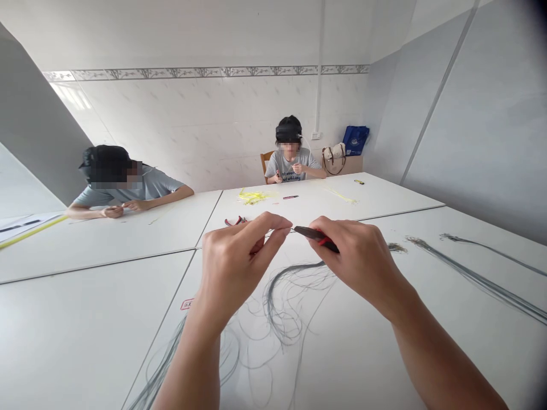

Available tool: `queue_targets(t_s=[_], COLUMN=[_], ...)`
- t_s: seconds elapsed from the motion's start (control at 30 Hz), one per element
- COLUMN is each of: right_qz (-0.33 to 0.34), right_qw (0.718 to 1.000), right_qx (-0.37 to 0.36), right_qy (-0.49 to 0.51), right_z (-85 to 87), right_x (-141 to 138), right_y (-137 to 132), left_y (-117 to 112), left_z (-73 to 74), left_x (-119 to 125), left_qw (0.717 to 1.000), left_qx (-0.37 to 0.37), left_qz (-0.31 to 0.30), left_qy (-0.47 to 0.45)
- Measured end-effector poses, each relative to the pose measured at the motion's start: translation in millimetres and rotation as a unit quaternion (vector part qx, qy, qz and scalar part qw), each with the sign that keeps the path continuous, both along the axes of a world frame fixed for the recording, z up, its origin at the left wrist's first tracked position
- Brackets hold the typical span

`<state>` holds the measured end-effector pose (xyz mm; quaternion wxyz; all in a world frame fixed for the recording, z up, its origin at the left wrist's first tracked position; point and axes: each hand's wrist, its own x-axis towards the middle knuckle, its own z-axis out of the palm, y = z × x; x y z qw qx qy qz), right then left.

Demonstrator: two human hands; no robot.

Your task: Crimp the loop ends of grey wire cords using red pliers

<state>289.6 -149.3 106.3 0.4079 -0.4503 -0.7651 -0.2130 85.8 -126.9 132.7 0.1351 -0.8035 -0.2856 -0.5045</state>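
Note:
In the middle of the view, my left hand (pixel 235 256) is closed in a pinch, thumb against forefinger, on a thin strand whose short dark end shows at the fingertips. Facing it, my right hand (pixel 363 256) wraps round a pair of pliers (pixel 314 233) with dark jaws and a red handle. The plier tips point left and lie right at the strand's end; whether they grip it I cannot tell. Beneath my hands, a bundle of thin grey strands (pixel 272 296) curves over the white table, its loose ends spread out.
More grey strands (pixel 164 359) lie by my left forearm near a red-edged label (pixel 187 304). Two grey bundles (pixel 482 277) stretch out at right. Red-handled pliers (pixel 233 221) and yellow strands (pixel 253 197) lie beyond. One co-worker (pixel 132 182) sits at left, another (pixel 293 162) opposite.

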Motion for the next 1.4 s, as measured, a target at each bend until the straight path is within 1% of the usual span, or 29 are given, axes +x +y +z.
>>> queue_targets(t_s=[0.1,0.3,0.5,0.57,0.63,0.77,0.87,0.93,1.0,1.13,1.27,1.4], right_qz=[0.010,0.031,0.043,0.046,0.052,0.098,0.154,0.193,0.219,0.212,0.204,0.230], right_qw=[1.000,0.999,0.998,0.997,0.995,0.980,0.961,0.947,0.938,0.935,0.926,0.914], right_qx=[-0.005,-0.019,-0.027,-0.043,-0.065,-0.090,-0.086,-0.097,-0.102,-0.084,-0.106,-0.130], right_qy=[0.004,0.016,0.025,0.035,0.060,0.148,0.215,0.237,0.250,0.272,0.298,0.309], right_z=[-0.2,-0.7,-2.1,-1.5,-0.1,2.0,0.8,-1.1,-3.2,-4.4,-2.0,-2.2], right_x=[-0.9,-2.7,-3.0,-1.8,-0.1,0.9,-4.4,-10.2,-15.7,-19.7,-15.9,-16.8], right_y=[-0.4,-0.3,1.6,2.5,3.7,7.1,9.1,10.0,11.0,12.5,11.8,11.6], left_y=[2.8,6.7,7.2,8.5,10.0,9.4,5.7,3.2,1.6,1.6,3.0,2.0], left_z=[-0.1,-5.2,-6.9,-5.7,-4.3,-2.5,-2.4,-2.6,-2.9,-3.5,-3.1,-2.7], left_x=[-0.3,1.9,3.9,4.4,4.6,5.3,7.6,9.4,11.1,12.5,12.0,12.2], left_qw=[1.000,0.999,0.998,0.998,0.998,0.996,0.995,0.995,0.994,0.994,0.995,0.994], left_qx=[-0.010,0.027,0.041,0.028,-0.004,-0.067,-0.080,-0.088,-0.096,-0.101,-0.090,-0.094], left_qz=[0.001,0.008,0.022,0.020,0.008,0.004,0.008,0.006,0.006,0.005,0.014,0.019], left_qy=[-0.023,-0.041,-0.044,-0.052,-0.056,-0.050,-0.055,-0.057,-0.056,-0.046,-0.047,-0.054])
